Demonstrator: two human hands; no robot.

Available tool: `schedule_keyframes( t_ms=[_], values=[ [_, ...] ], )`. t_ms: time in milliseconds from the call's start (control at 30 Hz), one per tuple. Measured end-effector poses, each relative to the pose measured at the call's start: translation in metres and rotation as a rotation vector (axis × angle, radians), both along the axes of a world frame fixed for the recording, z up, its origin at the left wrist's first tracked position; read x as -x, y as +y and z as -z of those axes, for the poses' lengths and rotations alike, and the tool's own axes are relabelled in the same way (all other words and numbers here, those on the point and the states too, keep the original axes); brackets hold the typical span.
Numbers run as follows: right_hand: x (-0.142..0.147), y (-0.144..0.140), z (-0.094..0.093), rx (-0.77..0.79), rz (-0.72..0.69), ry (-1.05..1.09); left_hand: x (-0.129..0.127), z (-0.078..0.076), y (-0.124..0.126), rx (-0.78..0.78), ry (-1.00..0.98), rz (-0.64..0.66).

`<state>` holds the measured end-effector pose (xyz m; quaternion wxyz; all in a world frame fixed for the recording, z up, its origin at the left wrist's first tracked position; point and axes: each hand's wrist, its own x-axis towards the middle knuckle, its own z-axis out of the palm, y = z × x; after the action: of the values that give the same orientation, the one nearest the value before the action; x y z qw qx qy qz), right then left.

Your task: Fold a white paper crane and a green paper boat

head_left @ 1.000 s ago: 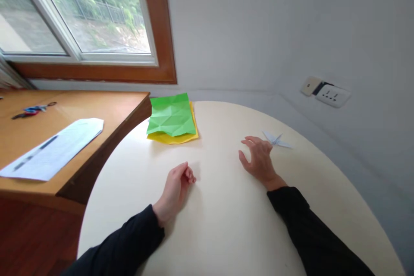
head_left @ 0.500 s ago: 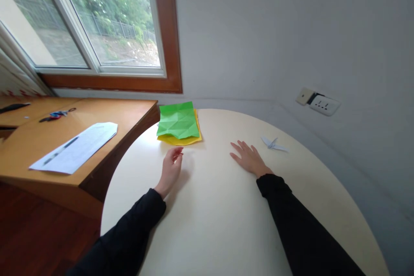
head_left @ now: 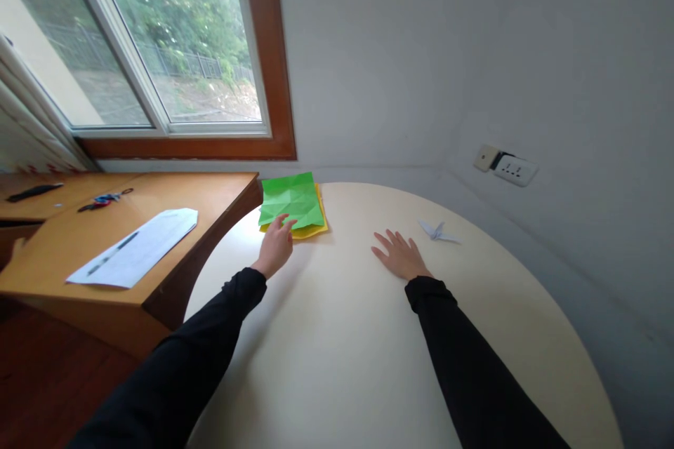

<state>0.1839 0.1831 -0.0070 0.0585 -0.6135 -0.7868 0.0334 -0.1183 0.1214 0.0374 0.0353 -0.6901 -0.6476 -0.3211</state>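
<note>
A creased green sheet of paper point(head_left: 292, 198) lies on top of yellow paper point(head_left: 310, 231) at the far left of the round white table point(head_left: 337, 337). My left hand point(head_left: 276, 244) is over the near edge of these sheets, its fingers apart and holding nothing; I cannot tell whether the fingertips touch the paper. Flat on the tabletop to the right rests my right hand point(head_left: 401, 255), fingers spread. Just beyond it, to the right, is a small folded white paper crane point(head_left: 439, 232).
On the wooden desk point(head_left: 173, 186) at left are a white sheet point(head_left: 158, 235) with a pen point(head_left: 113, 254) on it, scissors point(head_left: 105, 200) and a dark object point(head_left: 34, 192). A wall with a socket point(head_left: 516, 170) borders the table at right.
My left hand has moved forward from the bare tabletop to the near edge of the green and yellow paper, its fingers opening. My right hand stays flat on the table. The view has shifted slightly.
</note>
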Motion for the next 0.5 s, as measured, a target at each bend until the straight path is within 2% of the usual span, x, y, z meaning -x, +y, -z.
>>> schedule_keyframes(
  t_ms=[133,267,500],
  values=[
    [0.001,-0.001,-0.001,0.005,0.008,0.014,0.007,-0.001,0.02,0.082,0.202,-0.059],
    [0.001,-0.002,-0.002,0.0,0.002,0.041,0.007,-0.003,0.03,0.132,0.368,-0.064],
    [0.001,-0.001,0.001,-0.01,0.003,0.058,0.002,-0.005,0.047,0.203,0.546,-0.089]
  ],
)
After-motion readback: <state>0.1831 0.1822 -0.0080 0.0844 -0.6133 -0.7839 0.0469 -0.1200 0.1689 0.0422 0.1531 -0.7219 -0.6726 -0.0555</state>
